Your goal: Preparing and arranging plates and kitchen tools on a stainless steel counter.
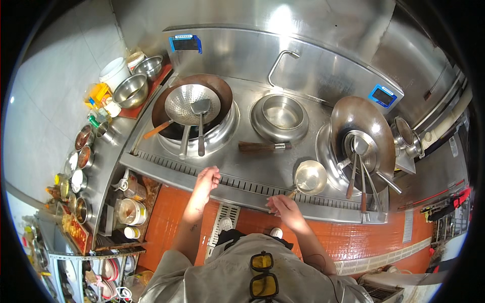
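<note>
Both hands are over the front edge of a stainless steel wok range. My left hand has curled fingers and nothing visible in it, below the wok on the left burner. In that wok lie a perforated strainer and a wok spatula. My right hand has its fingers somewhat apart, near the handle end of a metal ladle-like scoop; whether it touches the handle is unclear. A bristle brush lies behind, in front of a round steel pot.
Another wok with several utensils leans on the right burner. A curved faucet rises at the back. Steel bowls and sauce containers line the left counter. Plastic tubs stand on a lower shelf, above an orange tiled floor.
</note>
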Demonstrator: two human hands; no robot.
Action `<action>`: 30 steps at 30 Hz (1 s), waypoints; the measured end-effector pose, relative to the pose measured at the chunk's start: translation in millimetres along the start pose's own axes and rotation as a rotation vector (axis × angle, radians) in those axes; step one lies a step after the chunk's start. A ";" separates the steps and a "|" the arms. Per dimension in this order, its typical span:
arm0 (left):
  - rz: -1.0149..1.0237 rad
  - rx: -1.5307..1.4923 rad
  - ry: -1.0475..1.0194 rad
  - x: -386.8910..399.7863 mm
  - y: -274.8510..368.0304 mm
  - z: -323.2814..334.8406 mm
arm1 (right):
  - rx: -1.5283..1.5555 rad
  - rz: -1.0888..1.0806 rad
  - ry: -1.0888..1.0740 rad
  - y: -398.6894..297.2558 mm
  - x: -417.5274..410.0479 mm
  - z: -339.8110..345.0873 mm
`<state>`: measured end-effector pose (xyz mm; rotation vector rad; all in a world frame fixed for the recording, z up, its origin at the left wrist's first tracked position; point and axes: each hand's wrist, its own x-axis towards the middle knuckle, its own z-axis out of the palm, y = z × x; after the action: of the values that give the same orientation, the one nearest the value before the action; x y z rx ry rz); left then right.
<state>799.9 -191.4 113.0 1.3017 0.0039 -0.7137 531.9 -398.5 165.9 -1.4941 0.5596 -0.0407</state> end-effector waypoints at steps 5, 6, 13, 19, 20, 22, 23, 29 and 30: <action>-0.042 -0.040 0.025 38.9 19.7 -30.6 | 0.020 -0.025 0.031 3.1 7.3 22.5; -0.063 -0.036 0.051 46.4 21.2 -33.7 | 0.040 -0.014 0.033 4.4 7.5 27.1; -0.120 -0.101 0.020 89.8 21.4 -46.8 | 0.092 -0.021 0.095 11.4 6.4 48.5; -0.163 -0.271 -0.076 106.9 18.9 -47.7 | 0.127 0.009 0.164 16.8 -0.6 50.5; -0.168 -0.315 -0.087 107.3 19.5 -44.2 | 0.129 0.009 0.173 20.7 -1.1 50.0; -0.150 -0.342 -0.107 109.0 19.4 -44.4 | 0.148 0.011 0.178 25.2 0.7 51.3; -0.133 -0.372 -0.124 109.8 19.5 -44.6 | 0.149 0.008 0.180 26.7 1.5 51.4; -0.080 -0.400 -0.113 104.5 21.5 -36.8 | 0.109 0.007 0.167 21.2 1.5 52.9; -0.080 -0.399 -0.114 101.3 22.4 -33.2 | 0.105 -0.002 0.167 22.3 1.2 51.5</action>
<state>903.3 -208.7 83.4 0.8824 0.1022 -0.8080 545.4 -348.9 143.2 -1.3964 0.6801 -0.1950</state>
